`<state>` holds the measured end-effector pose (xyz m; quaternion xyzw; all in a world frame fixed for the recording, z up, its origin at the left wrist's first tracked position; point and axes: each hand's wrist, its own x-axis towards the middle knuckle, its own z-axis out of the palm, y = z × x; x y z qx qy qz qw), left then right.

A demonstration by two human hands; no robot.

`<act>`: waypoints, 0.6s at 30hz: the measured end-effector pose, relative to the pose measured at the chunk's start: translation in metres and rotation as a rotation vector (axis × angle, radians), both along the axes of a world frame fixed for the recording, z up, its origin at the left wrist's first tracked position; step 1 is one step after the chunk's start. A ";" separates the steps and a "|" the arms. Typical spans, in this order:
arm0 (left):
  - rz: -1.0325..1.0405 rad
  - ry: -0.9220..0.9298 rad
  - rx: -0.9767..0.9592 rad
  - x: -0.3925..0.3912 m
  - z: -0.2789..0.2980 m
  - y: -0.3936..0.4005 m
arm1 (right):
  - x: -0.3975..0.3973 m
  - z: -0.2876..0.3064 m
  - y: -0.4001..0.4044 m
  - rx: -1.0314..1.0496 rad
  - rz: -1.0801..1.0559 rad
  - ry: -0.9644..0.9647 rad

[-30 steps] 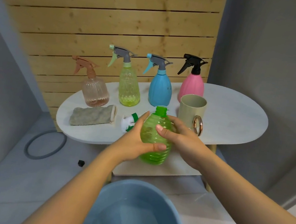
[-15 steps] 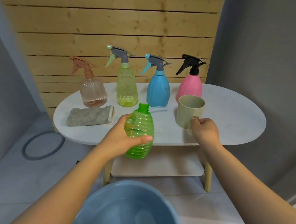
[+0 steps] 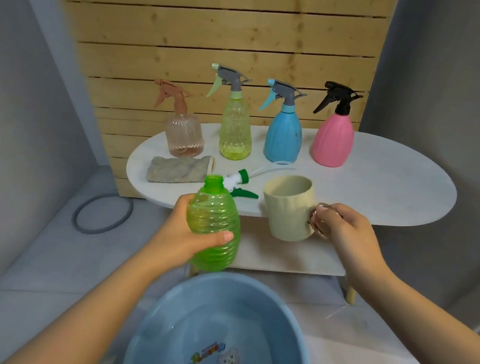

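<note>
My left hand (image 3: pixel 189 236) grips a ribbed green bottle (image 3: pixel 215 222) with an open neck, held upright off the table above a blue basin (image 3: pixel 144 339). My right hand (image 3: pixel 347 233) holds a beige mug (image 3: pixel 288 208) by its ring handle, lifted just in front of the white oval table (image 3: pixel 389 186). The bottle's green-and-white spray head (image 3: pixel 240 182) with its tube lies on the table behind the bottle.
Along the back of the table stand a peach spray bottle (image 3: pixel 183 132), a yellow-green one (image 3: pixel 236 127), a blue one (image 3: pixel 284 132) and a pink one (image 3: pixel 334 134). A folded grey cloth (image 3: pixel 178 169) lies at the left. A grey ring (image 3: pixel 101 213) lies on the floor.
My right hand left the green bottle, took the mug by its handle and lifted it off the table toward me. My left hand drew the bottle down and leftward, uncovering the spray head.
</note>
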<state>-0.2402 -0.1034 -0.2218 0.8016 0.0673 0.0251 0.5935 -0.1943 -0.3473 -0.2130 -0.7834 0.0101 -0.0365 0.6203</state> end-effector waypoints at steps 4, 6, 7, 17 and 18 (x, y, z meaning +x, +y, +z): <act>0.065 0.066 -0.006 -0.029 -0.023 0.020 | -0.022 -0.010 0.008 0.001 0.092 0.102; 0.098 0.111 -0.024 -0.039 -0.039 0.026 | -0.023 -0.026 0.017 -0.045 0.110 0.184; 0.123 0.132 -0.038 -0.044 -0.049 0.029 | -0.023 -0.038 0.022 -0.065 0.113 0.234; 0.365 0.251 -0.095 -0.050 -0.163 0.023 | -0.006 -0.183 0.047 -0.547 0.373 0.612; 0.375 0.260 -0.084 -0.049 -0.171 0.020 | -0.004 -0.196 0.049 -0.589 0.413 0.614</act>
